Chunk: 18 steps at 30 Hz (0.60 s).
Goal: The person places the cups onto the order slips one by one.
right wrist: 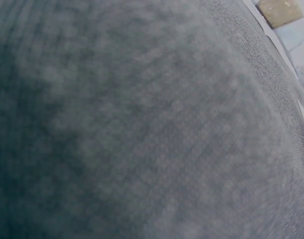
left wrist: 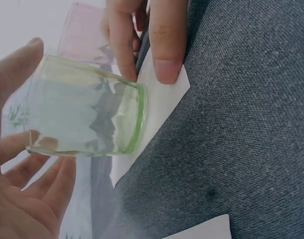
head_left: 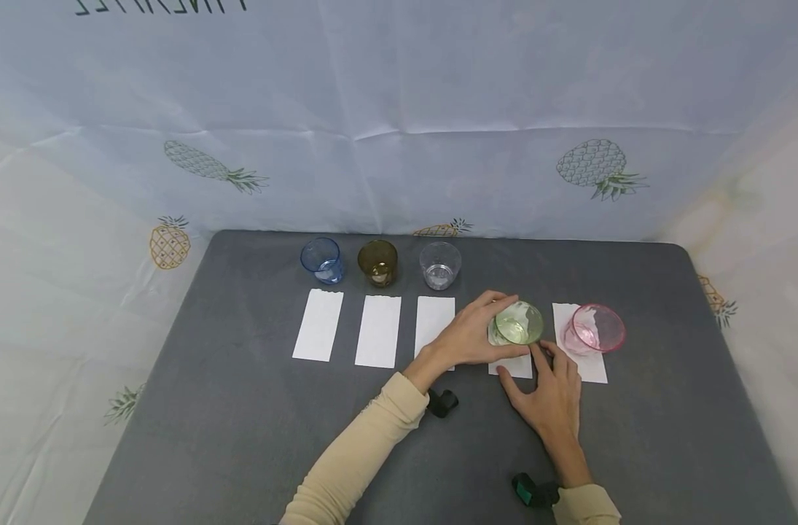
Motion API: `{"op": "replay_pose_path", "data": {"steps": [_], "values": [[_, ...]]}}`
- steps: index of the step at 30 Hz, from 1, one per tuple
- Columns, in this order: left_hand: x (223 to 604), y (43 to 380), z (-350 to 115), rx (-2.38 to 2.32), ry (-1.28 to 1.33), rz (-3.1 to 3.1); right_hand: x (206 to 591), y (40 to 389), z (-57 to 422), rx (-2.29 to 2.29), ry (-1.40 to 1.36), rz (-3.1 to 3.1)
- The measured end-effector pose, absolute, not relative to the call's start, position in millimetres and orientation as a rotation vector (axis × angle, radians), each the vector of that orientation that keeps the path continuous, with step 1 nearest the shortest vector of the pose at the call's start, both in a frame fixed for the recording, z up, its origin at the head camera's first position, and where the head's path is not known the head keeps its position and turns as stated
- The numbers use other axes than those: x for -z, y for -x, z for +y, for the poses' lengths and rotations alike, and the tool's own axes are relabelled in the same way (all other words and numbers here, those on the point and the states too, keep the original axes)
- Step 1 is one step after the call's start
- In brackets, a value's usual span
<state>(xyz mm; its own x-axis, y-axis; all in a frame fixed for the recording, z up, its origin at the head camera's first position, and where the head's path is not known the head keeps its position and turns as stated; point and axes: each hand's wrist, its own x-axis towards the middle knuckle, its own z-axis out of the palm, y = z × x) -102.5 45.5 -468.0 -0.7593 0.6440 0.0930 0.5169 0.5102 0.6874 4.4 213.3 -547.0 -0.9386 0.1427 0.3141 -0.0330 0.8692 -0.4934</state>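
Observation:
My left hand (head_left: 472, 329) holds a green glass (head_left: 519, 323) upright over a white paper strip (head_left: 513, 367), thumb on the near side and fingers round the far side. In the left wrist view, the green glass (left wrist: 87, 107) has its base close over the paper strip (left wrist: 162, 99), and fingertips show through its wall near the rim. My right hand (head_left: 552, 397) is beside that strip, thumb and forefinger spread, with fingertips down at the paper near the glass. To its right, a pink glass (head_left: 595, 328) stands on another strip (head_left: 595, 370). The right wrist view is mostly blurred grey tabletop.
At the back of the grey table (head_left: 241, 423) stand a blue glass (head_left: 323, 261), a brown glass (head_left: 377, 262) and a clear glass (head_left: 441, 266). White strips (head_left: 318, 324) lie in front of them. A pineapple-print cloth (head_left: 385, 175) hangs behind the table.

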Motion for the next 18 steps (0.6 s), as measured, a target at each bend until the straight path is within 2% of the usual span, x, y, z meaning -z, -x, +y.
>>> {"op": "replay_pose_path", "data": {"steps": [18], "values": [[479,101,45,-1.244,-0.909,2.504,550,-4,212,-0.743,0.073,-2.681]]}}
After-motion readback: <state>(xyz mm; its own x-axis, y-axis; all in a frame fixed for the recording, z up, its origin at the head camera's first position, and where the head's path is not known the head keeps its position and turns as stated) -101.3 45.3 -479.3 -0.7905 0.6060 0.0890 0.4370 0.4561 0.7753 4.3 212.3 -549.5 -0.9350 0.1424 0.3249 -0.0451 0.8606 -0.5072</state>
